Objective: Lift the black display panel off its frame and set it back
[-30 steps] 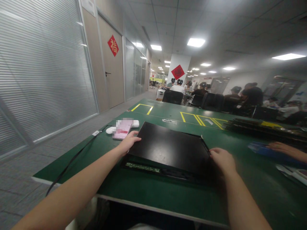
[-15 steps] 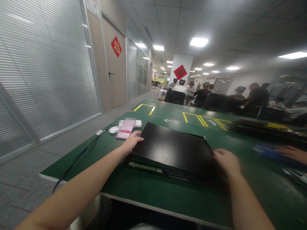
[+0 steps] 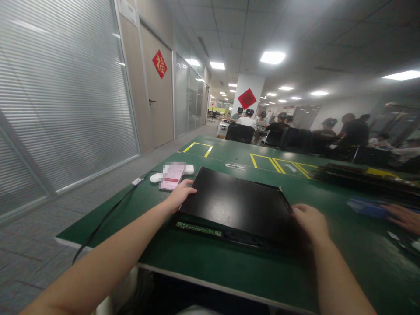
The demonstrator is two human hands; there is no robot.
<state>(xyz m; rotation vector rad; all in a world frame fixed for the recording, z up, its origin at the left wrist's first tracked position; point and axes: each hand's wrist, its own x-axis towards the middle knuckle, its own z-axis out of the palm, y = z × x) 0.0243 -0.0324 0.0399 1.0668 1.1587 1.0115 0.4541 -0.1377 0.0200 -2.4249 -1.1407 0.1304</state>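
A dark, glossy display panel [image 3: 241, 201] lies in front of me, its far side raised or tilted a little. On its left edge my left hand [image 3: 181, 194] is closed, with the thumb over the top face. My right hand [image 3: 310, 221] pinches the right edge near a thin dark strip; the fingers underneath are hidden. Along the panel's near side sits a narrow green circuit board [image 3: 198, 229], with a black strip beside it. Whether that board is joined to the panel I cannot tell.
The green table [image 3: 183, 271] bears a phone [image 3: 172, 176] and a white device [image 3: 188, 169] at left, with a black cable [image 3: 108, 214]. At right are stacked dark panels [image 3: 361, 178], a blue object [image 3: 365, 206] and another person's hand [image 3: 402, 217]. People sit farther back.
My hands and the display panel have hardly moved. At the right, the other person's hand has shifted slightly and the dark item near it has moved.
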